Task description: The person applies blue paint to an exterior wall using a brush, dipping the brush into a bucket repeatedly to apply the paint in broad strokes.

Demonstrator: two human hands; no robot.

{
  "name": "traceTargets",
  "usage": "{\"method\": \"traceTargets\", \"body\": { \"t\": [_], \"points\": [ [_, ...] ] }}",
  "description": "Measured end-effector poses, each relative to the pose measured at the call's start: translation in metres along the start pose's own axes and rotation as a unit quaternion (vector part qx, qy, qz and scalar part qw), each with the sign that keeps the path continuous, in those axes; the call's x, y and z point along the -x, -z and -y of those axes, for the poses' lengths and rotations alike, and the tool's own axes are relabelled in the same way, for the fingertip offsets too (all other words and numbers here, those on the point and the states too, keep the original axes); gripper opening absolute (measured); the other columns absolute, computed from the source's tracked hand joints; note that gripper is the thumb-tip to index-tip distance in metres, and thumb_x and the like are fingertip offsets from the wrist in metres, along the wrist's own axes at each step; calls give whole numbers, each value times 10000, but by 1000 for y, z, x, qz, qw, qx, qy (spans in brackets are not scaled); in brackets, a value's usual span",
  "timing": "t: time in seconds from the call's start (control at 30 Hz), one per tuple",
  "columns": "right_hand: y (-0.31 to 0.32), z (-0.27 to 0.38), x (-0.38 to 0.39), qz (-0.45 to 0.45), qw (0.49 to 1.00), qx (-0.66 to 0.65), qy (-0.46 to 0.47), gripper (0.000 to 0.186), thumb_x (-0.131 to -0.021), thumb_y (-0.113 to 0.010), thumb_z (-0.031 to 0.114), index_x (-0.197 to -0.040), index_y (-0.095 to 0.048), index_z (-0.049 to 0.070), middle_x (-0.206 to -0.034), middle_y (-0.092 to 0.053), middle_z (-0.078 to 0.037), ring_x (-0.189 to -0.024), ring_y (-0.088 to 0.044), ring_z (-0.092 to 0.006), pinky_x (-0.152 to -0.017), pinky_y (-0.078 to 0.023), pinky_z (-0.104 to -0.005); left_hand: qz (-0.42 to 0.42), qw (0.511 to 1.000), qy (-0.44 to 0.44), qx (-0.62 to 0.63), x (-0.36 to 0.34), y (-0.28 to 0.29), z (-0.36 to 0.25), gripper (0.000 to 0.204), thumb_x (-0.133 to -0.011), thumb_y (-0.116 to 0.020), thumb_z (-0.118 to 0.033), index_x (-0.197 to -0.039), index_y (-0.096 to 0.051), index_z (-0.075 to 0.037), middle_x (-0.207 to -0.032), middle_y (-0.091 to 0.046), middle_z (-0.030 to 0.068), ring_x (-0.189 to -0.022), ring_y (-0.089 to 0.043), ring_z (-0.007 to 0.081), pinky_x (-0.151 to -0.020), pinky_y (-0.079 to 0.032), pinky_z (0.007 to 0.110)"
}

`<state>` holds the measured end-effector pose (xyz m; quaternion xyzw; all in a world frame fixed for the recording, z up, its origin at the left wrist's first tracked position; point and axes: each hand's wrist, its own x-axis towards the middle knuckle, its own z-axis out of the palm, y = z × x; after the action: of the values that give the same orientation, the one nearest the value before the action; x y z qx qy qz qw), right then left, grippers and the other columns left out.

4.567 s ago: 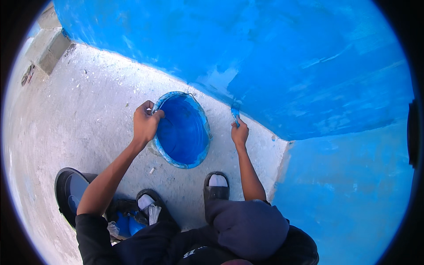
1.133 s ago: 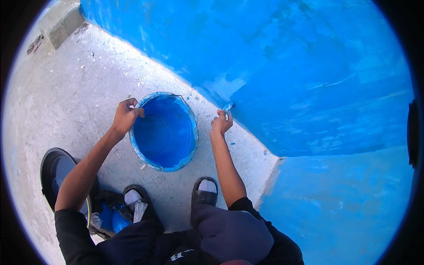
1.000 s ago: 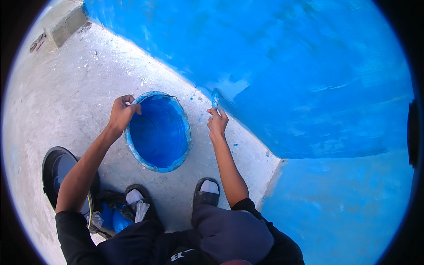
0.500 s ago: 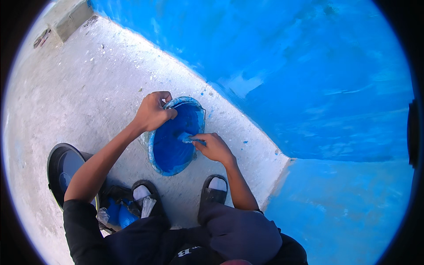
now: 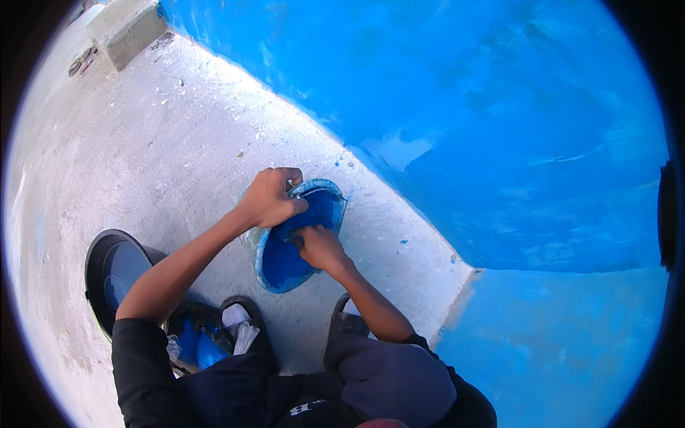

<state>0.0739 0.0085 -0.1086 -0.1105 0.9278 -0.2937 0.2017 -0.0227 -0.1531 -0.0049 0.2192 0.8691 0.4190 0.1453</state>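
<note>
A paint bucket [image 5: 268, 274] with blue paint inside and a paint-crusted rim is tilted above the pale floor in front of me. My left hand [image 5: 273, 198] grips its upper left rim, thumb over the edge and fingers curled round outside. Inside the bucket's mouth, my right hand [image 5: 319, 247] is closed on a paintbrush, reaching in from the lower right. My hand hides nearly all of the brush; only a bit near the fingers shows against the blue paint.
A dark bucket of liquid [image 5: 96, 274] stands at the left. Beside my feet lie blue and clear plastic bags [image 5: 207, 346]. The blue-painted wall [image 5: 485, 128] rises on the right, meeting the concrete floor [image 5: 164, 164]. A concrete block [image 5: 128, 36] sits at the far left.
My right hand has moved deeper into the bucket with the brush, covering the bristles that showed before. The bucket and left hand sit slightly lower and farther right in view.
</note>
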Motion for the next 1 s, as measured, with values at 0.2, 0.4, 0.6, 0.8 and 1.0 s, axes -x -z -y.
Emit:
{"method": "traceTargets", "body": {
  "t": [0.2,0.4,0.6,0.8,1.0],
  "points": [
    [15,-8,8,10,992,-118,-45,254,-918,-642,175,-1149,-697,83,-824,-708,-149,-745,-691,-277,-696,-536,-390,-28,999,17,2,-1,5,-1,295,-604,-667,-231,-696,-536,16,-560,-524,227,-521,-533,335,-540,-426,421],
    [28,-21,23,14,929,-371,3,383,-936,-666,219,-1272,-608,46,-795,-690,-63,-591,-614,-128,-547,-458,-308,-82,992,64,78,1,14,23,218,-653,-665,-192,-677,-563,-1,-609,-622,184,-554,-599,243,-555,-461,375],
    [57,-33,47,-73,828,-556,-10,399,-983,-601,230,-1295,-531,-8,-749,-630,-69,-391,-409,-39,-374,-306,-202,-73,990,96,77,1,21,35,131,-720,-647,-118,-744,-575,-13,-717,-689,141,-663,-655,184,-617,-485,287],
    [111,-38,32,-397,761,-504,96,317,-1033,-498,264,-1207,-542,2,-753,-628,-85,-389,-381,-37,-371,-299,-215,-99,984,80,123,2,17,32,186,-672,-683,-172,-681,-584,-14,-636,-657,137,-573,-614,197,-568,-465,329],
    [116,-83,-10,-488,652,-581,12,273,-1034,-494,280,-1163,-547,46,-746,-575,-46,-405,-338,-37,-371,-261,-219,-94,986,80,112,0,14,33,180,-673,-685,-163,-679,-581,-17,-624,-651,128,-562,-603,183,-558,-456,324]
  ]
}}
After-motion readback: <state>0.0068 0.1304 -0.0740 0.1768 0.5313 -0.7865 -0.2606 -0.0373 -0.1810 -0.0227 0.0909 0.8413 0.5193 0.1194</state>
